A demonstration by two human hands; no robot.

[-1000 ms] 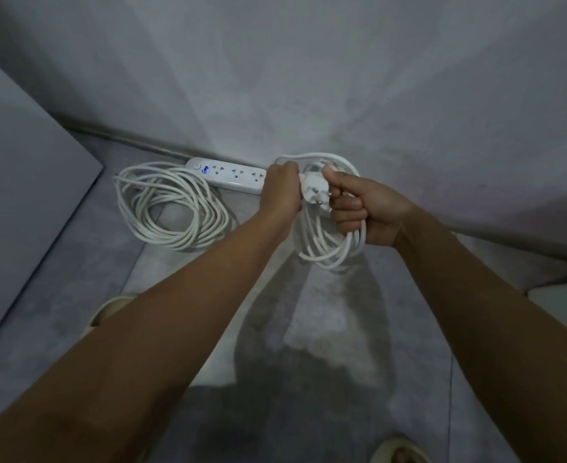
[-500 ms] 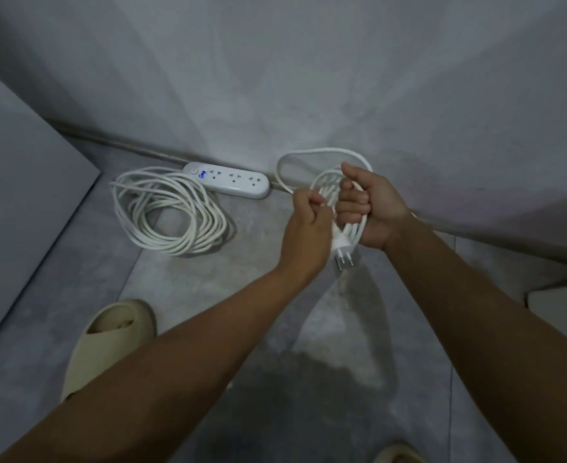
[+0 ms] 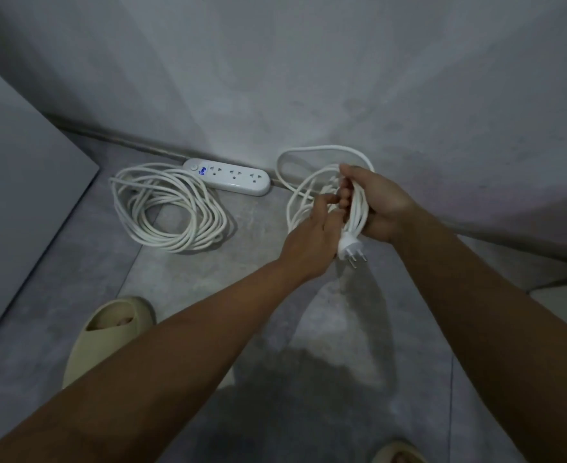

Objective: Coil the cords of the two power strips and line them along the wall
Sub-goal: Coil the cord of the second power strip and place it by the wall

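Note:
A white power strip (image 3: 231, 177) lies on the floor against the wall, and its coiled white cord (image 3: 168, 208) rests on the floor to its left. My right hand (image 3: 380, 203) grips a bundle of a second white cord (image 3: 297, 198) held above the floor near the wall. The cord's plug (image 3: 351, 249) hangs below my hands with its prongs pointing down. My left hand (image 3: 312, 235) touches the bundle just above the plug, fingers curled around the strands. The second power strip itself is hidden.
The grey wall (image 3: 309, 78) meets the tiled floor (image 3: 175, 295) along a dark skirting line. A grey panel (image 3: 18, 168) stands at the left. My beige slippers show at lower left (image 3: 108, 335) and at the bottom edge (image 3: 397, 454).
The plug has gone from up between my hands to hanging below them. My left hand has dropped lower along the bundle. My right hand keeps its hold on the coil.

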